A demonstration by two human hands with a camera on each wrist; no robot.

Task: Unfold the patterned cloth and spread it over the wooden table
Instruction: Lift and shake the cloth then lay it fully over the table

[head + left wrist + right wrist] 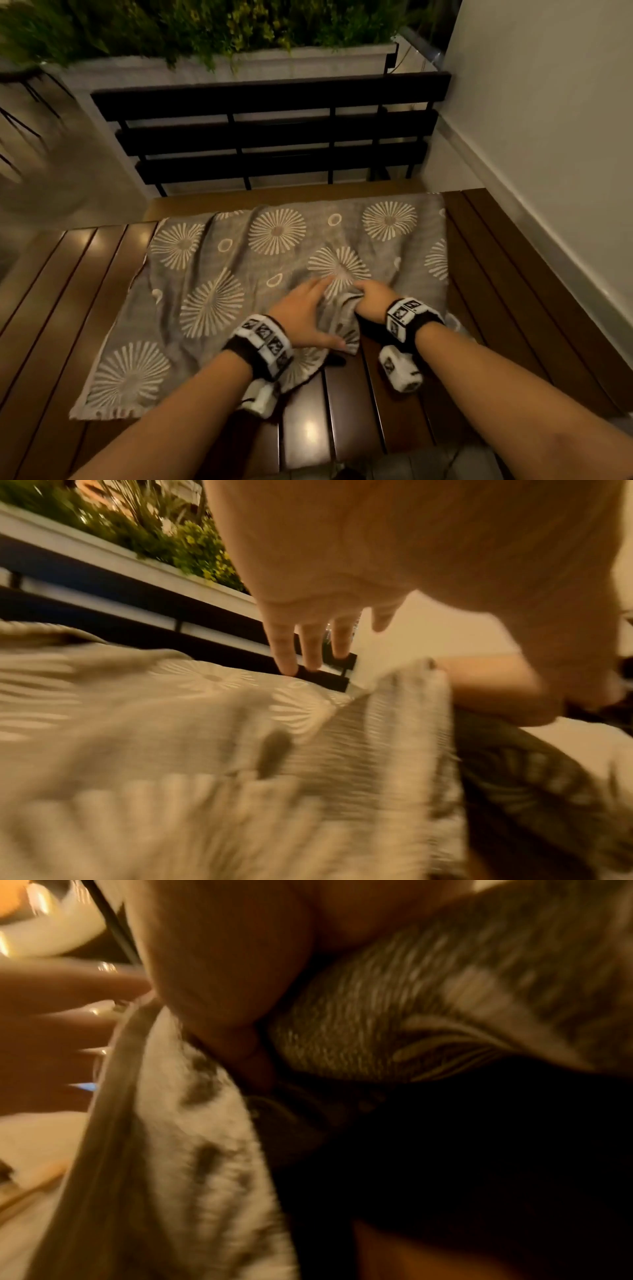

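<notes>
On the slatted, glossy wooden table, the left hand lies flat, fingers straight, on the grey woven patterned cloth; the right hand grips a bunched fold. Pale sunbursts wrinkle beyond.

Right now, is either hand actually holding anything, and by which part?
The right hand grips a bunched fold of the patterned cloth near its front edge. The left hand only lies flat on the cloth beside it, holding nothing.
</notes>
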